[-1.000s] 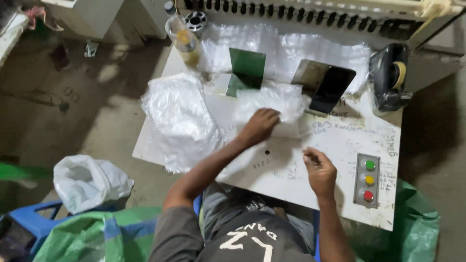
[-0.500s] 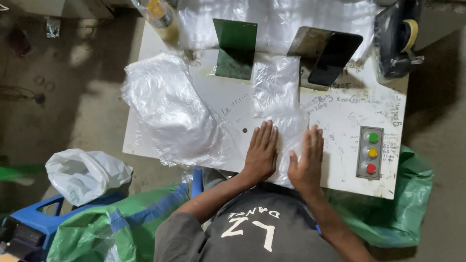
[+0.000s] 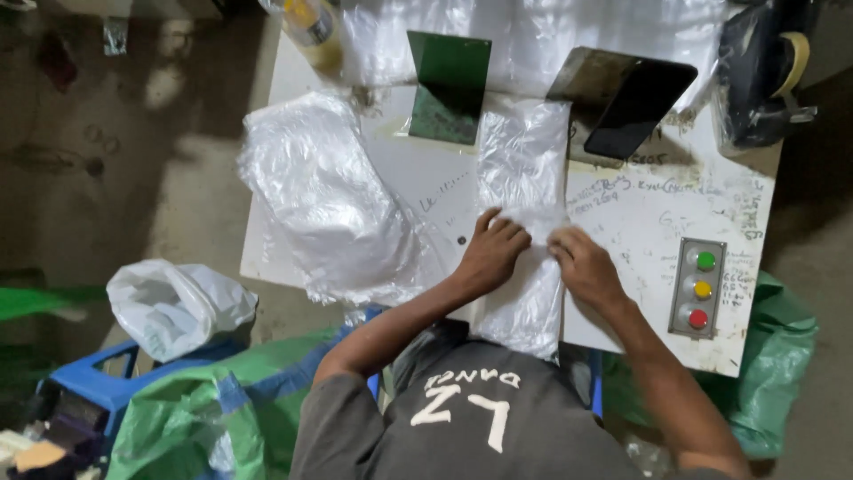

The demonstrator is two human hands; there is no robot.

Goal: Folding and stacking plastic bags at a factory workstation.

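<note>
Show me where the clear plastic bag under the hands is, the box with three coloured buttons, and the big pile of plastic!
clear plastic bag (image 3: 522, 156), head view, on its flat upper half.
button box (image 3: 697, 287), head view, on the yellow middle button.
pile of plastic (image 3: 333, 200), head view, on the heap's middle.

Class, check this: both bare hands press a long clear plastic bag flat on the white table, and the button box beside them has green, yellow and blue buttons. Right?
Not quite. In the head view the grey button box has green, yellow and red buttons, not blue. Both hands, left hand and right hand, do press the long clear plastic bag on the white table.

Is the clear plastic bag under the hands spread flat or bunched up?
Spread flat: the clear plastic bag lies lengthwise on the white table, its near end hanging over the edge, both hands pressing its middle.
</note>
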